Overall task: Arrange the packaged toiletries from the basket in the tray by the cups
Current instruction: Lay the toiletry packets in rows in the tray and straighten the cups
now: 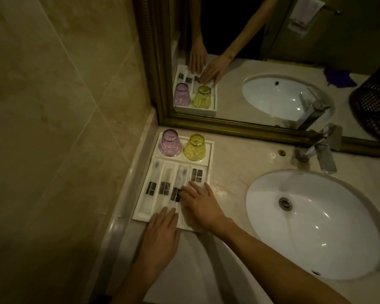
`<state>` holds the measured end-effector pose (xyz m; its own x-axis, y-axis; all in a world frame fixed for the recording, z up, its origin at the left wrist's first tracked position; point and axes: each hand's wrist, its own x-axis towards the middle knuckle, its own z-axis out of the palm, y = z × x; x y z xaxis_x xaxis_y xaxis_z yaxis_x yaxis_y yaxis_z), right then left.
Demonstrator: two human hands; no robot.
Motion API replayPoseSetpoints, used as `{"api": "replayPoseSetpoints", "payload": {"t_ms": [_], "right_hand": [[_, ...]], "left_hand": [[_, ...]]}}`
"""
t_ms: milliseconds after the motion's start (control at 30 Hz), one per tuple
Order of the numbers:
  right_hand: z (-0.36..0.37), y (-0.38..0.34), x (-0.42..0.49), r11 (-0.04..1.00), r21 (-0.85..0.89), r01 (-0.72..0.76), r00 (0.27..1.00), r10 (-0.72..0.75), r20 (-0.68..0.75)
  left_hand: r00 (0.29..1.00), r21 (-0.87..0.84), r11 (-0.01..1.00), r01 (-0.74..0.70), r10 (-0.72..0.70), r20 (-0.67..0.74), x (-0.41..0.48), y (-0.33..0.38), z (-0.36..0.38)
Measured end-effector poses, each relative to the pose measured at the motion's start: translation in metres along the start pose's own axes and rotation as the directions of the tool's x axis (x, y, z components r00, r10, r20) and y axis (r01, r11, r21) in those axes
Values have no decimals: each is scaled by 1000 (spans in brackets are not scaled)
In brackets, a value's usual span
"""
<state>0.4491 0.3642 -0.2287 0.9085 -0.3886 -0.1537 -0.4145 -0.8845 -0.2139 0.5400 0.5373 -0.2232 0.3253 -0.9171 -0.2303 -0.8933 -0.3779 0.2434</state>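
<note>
A white divided tray (208,170) lies on the counter by the wall. A purple cup (170,143) and a yellow cup (194,147) stand upside down in its far section. Long clear packets with dark labels (151,188) (164,187) fill the left slots, and a small labelled packet (197,175) sits in the right slot. My right hand (201,205) lies flat over the right slots, fingertips on a third long packet (180,178). My left hand (160,235) rests flat on the tray's near edge, holding nothing.
A white oval sink (314,224) with a chrome tap (324,150) is to the right. A gold-framed mirror (239,126) stands behind the tray. A dark woven basket (373,102) and a purple item (338,77) show only as reflections. A tiled wall (53,128) is at left.
</note>
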Motion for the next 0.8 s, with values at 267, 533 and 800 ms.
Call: {"api": "replayPoseSetpoints", "payload": {"t_ms": [267,533,800], "right_hand": [[-13,30,-4,977,-80,-200,980,199,-16],[-26,33,2,977,16,-211,974,211,-77],[-92,55,83,980,35,-194,961,197,-193]], "left_hand": [[999,-63,998,-31,30,-16,-5,0,9],[1000,-29,999,-27,27,-1,-6,0,9],[997,12,998,61,-62,38,-14,-3,14]]}}
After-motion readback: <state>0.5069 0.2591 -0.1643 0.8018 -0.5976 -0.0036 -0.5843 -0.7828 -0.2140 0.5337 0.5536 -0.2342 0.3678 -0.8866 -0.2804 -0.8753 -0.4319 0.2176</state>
